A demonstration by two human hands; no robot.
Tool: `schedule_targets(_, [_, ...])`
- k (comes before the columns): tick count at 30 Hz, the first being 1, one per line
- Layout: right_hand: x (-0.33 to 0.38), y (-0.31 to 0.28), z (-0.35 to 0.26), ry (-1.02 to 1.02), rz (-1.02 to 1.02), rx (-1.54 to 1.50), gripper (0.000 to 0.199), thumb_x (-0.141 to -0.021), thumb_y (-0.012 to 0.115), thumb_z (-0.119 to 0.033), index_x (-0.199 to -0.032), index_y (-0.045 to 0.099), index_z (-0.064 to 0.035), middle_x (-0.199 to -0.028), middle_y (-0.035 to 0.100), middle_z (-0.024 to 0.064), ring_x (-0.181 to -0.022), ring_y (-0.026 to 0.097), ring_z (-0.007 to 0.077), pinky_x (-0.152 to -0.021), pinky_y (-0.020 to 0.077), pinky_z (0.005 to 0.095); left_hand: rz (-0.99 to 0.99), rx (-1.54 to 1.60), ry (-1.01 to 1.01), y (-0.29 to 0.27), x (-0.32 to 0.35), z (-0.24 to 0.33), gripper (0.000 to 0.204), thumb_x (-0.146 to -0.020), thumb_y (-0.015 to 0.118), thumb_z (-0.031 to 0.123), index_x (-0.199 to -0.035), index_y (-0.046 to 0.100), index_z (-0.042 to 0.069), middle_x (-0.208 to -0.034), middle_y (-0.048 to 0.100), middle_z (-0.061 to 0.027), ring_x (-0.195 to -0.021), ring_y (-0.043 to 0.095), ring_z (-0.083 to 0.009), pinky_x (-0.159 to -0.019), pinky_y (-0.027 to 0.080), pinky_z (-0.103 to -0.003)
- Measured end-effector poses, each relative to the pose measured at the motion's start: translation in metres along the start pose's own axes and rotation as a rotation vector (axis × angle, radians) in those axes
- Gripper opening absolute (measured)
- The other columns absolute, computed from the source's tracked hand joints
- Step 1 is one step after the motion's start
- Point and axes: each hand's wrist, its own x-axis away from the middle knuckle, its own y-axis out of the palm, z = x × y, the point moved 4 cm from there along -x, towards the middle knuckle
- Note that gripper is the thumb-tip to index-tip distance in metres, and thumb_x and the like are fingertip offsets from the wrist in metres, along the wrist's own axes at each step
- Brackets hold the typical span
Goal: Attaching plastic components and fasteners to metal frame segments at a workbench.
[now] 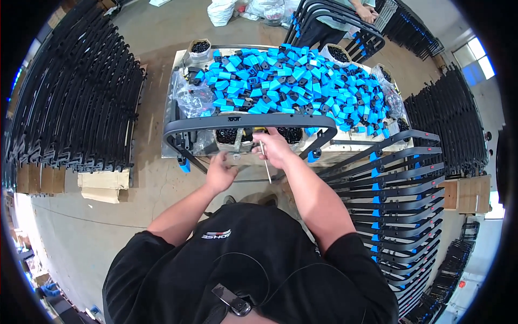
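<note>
My right hand is closed around a thin, pale rod, which slants down toward my body; the tool's upper end is hidden by the fingers. Lower and to the left, my left hand hovers with its fingers apart and nothing visible in it. A black tubular frame with rounded corners stands upright at the table's near edge, just beyond both hands. Blue pieces are fitted on its lower parts. Behind its top bar are boxes of small black parts, close to my right hand.
A big heap of blue and black plastic pieces covers much of the table. Clear plastic bags lie at its left. Stacked black frames stand at left and near right. Across the table, another person's hand rests on frames.
</note>
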Motion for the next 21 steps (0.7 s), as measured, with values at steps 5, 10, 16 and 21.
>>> schedule_targets(5, [-0.022,0.018,0.044,-0.107,0.178,0.208,0.078,-0.088,0.074,-0.014,-0.154,0.032,-0.0137,-0.083,0.066,0.0082,-0.065,0.062,0.0164,-0.055,0.0534,0.0346,-0.196,0.117,-0.074,-0.033,0.039,-0.054,0.046,-0.081,0.073,0.018,-0.121,0.064,-0.002,-0.1,0.068,-0.014,-0.084,0.07,-0.0237,-0.081,0.057,-0.036])
schedule_targets(10, [0.005,-0.029,0.125,-0.389,0.368,0.537,0.063,-0.089,0.075,-0.019,-0.144,0.048,-0.0059,-0.093,0.071,0.0093,-0.075,0.068,0.0163,-0.072,0.0552,0.0301,-0.135,0.098,-0.207,-0.079,0.066,-0.126,0.045,-0.083,0.073,0.018,-0.121,0.063,-0.004,-0.099,0.07,-0.0135,-0.088,0.069,-0.0213,-0.082,0.057,-0.034])
schedule_targets(16, [0.05,-0.132,0.16,-0.493,0.75,0.519,0.046,-0.084,0.079,-0.023,-0.116,0.06,0.0029,-0.099,0.069,0.0154,-0.085,0.069,0.0264,-0.08,0.0537,0.0366,0.179,0.086,-0.175,-0.112,0.045,-0.146,0.057,-0.085,0.075,0.023,-0.13,0.055,-0.005,-0.109,0.068,-0.0159,-0.095,0.068,-0.0226,-0.084,0.056,-0.035])
schedule_targets(21, [0.03,-0.194,0.106,-0.415,0.984,0.813,0.049,-0.08,0.082,-0.039,-0.104,0.064,-0.0006,-0.089,0.071,0.017,-0.085,0.068,0.0373,-0.081,0.0526,0.0438,0.14,0.039,-0.195,-0.099,-0.012,-0.119,0.054,-0.088,0.074,0.029,-0.122,0.054,-0.007,-0.098,0.071,-0.0203,-0.09,0.071,-0.0333,-0.082,0.055,-0.041])
